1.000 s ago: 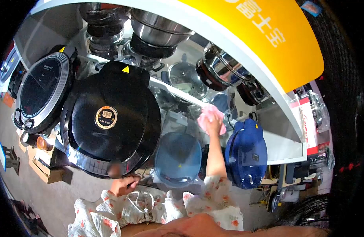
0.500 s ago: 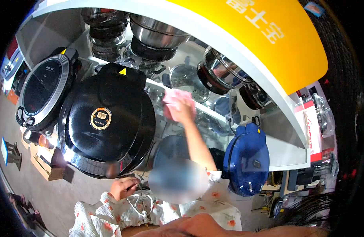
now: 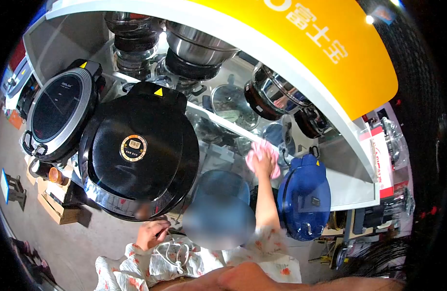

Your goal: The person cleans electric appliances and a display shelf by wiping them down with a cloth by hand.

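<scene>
My right hand [image 3: 265, 167] is closed on a pink cloth [image 3: 252, 156] and presses it onto the glass shelf [image 3: 216, 156], close to the white edge strip. Just right of that hand stands a blue electric baking pan [image 3: 305, 199] with its lid down. My left hand [image 3: 153, 234] hangs low in front of a large black electric baking pan [image 3: 136, 155]. Its fingers are curled, and whatever they hold, if anything, is hidden. A blurred bluish round shape [image 3: 218, 213] lies between my forearms.
A grey-rimmed electric pan [image 3: 58, 109] leans at the left. Steel pots [image 3: 196, 43] and a glass lid [image 3: 234, 106] sit behind the strip. The yellow sign panel [image 3: 330, 48] curves overhead. A cardboard box [image 3: 58, 208] is on the floor at left.
My right hand has slid the pink cloth right and towards me along the glass, near the blue baking pan. My left hand has stayed nearly in place. The view has shifted slightly.
</scene>
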Motion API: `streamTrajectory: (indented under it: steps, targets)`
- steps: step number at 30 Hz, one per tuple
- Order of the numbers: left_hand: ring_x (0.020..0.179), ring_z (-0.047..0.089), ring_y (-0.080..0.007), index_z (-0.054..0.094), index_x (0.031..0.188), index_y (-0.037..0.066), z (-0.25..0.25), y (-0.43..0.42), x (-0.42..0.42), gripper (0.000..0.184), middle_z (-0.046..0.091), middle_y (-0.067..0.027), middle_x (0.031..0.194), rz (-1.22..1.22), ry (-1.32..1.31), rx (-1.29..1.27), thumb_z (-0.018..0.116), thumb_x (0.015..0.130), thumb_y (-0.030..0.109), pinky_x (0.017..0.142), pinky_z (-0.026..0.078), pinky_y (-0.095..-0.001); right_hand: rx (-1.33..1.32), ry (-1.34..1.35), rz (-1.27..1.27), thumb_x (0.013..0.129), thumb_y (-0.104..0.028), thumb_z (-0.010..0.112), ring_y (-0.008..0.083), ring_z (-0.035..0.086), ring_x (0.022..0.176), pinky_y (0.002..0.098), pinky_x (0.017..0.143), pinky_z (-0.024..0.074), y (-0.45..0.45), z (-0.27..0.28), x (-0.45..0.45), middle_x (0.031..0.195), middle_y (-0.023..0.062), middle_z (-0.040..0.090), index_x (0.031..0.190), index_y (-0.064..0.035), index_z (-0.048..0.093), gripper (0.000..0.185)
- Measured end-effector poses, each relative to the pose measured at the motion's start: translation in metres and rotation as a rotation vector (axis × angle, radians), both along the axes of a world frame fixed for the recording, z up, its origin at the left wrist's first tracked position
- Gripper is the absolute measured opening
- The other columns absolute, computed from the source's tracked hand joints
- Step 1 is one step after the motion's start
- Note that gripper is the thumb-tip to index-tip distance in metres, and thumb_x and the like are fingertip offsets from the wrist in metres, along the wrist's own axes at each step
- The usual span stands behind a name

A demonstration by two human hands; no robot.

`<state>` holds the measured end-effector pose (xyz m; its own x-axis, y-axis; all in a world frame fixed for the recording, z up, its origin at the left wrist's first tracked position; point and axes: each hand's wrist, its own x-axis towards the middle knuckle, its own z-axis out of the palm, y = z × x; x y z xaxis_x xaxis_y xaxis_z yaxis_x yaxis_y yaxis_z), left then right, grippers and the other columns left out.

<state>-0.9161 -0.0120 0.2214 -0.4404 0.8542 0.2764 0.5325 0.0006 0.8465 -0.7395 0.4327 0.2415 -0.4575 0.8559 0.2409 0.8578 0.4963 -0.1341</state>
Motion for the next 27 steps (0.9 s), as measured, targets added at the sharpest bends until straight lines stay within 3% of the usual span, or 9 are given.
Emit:
streamTrajectory:
  steps: [2,3,6,8,13,16,20,24,27]
  targets:
    - [0.083,0.066,-0.0253,0.069,0.088,0.008,-0.002,-0.005,0.003,0.015,0.068,-0.0076,0.092,-0.026,0.009,-0.028,0.069,0.073,0.006,0.071,0.052,-0.034,0.221,-0.018,0.187,0.081,-0.041,0.056,0.0196,0.038,0.131,0.0383,0.112,0.0203,0.047,-0.026,-0.037,0.132,0.0021,0.054,0.124,-0.0226,0.059,0.047]
    - [0.083,0.066,-0.0252,0.068,0.088,0.008,0.0,-0.006,0.002,0.015,0.068,-0.0074,0.093,-0.06,0.005,-0.041,0.069,0.074,0.005,0.072,0.052,-0.034,-0.064,-0.055,0.103,0.081,-0.043,0.056,0.0208,0.039,0.129,0.0417,0.111,0.0204,0.037,0.004,-0.075,0.13,-0.0009,0.054,0.124,-0.0276,0.058,0.046]
    - [0.084,0.066,-0.0272,0.068,0.091,0.005,0.017,0.001,-0.005,0.019,0.068,-0.0099,0.094,-0.185,-0.014,-0.043,0.067,0.072,0.0,0.071,0.051,-0.0354,-0.054,0.0,0.28,0.081,-0.046,0.058,0.0343,0.039,0.126,0.046,0.107,0.0266,0.004,-0.008,-0.161,0.137,0.0042,0.047,0.125,-0.0296,0.058,0.047]
    - [0.081,0.066,-0.0283,0.067,0.091,0.002,0.021,0.009,-0.005,0.023,0.068,-0.0122,0.09,-0.22,-0.006,0.02,0.066,0.07,-0.005,0.068,0.052,-0.0357,-0.279,-0.084,0.298,0.082,-0.025,0.057,0.0339,0.033,0.132,0.0438,0.112,0.0226,-0.033,-0.006,-0.193,0.141,0.0051,0.043,0.131,-0.0298,0.052,0.049]
    - [0.094,0.065,-0.0295,0.067,0.097,0.003,0.025,0.015,-0.009,0.021,0.066,-0.0108,0.101,-0.333,-0.137,-0.097,0.065,0.076,-0.001,0.078,0.052,-0.0348,-0.105,0.064,0.448,0.079,-0.02,0.061,0.0338,0.027,0.136,0.0431,0.115,0.0178,-0.12,-0.062,-0.116,0.148,0.0086,0.032,0.141,-0.017,0.036,0.067]
    - [0.096,0.064,-0.0289,0.067,0.098,0.004,0.023,0.02,-0.015,0.021,0.066,-0.0093,0.103,-0.375,-0.155,-0.125,0.065,0.078,0.0,0.081,0.052,-0.0344,-0.219,-0.057,0.526,0.072,-0.029,0.068,0.0375,0.027,0.134,0.0512,0.112,0.0184,-0.161,-0.004,-0.032,0.141,0.0073,0.043,0.122,-0.0244,0.059,0.051]
    - [0.098,0.063,-0.0274,0.067,0.098,0.005,0.021,0.024,-0.015,0.02,0.065,-0.0092,0.103,-0.422,-0.175,-0.103,0.065,0.079,0.001,0.086,0.05,-0.0339,-0.086,0.058,0.276,0.075,-0.03,0.066,0.0353,0.031,0.132,0.0487,0.111,0.02,-0.106,0.019,0.003,0.136,0.0032,0.049,0.116,-0.0233,0.063,0.042]
    - [0.095,0.063,-0.0281,0.066,0.098,0.005,0.012,0.027,-0.014,0.02,0.065,-0.0094,0.101,-0.489,-0.065,-0.043,0.066,0.078,0.001,0.083,0.051,-0.0339,0.057,0.155,-0.225,0.079,-0.038,0.055,0.0322,0.036,0.13,0.0442,0.109,0.0264,0.008,-0.033,-0.023,0.134,0.0025,0.051,0.118,-0.0299,0.062,0.04]
    - [0.093,0.064,-0.0283,0.066,0.099,0.005,0.022,0.029,-0.011,0.021,0.066,-0.0099,0.099,-0.523,-0.118,-0.061,0.066,0.078,0.002,0.081,0.052,-0.0343,-0.13,0.051,0.009,0.08,-0.038,0.055,0.0318,0.036,0.13,0.0445,0.107,0.0289,-0.026,-0.003,-0.074,0.133,0.0063,0.052,0.115,-0.0202,0.064,0.041]
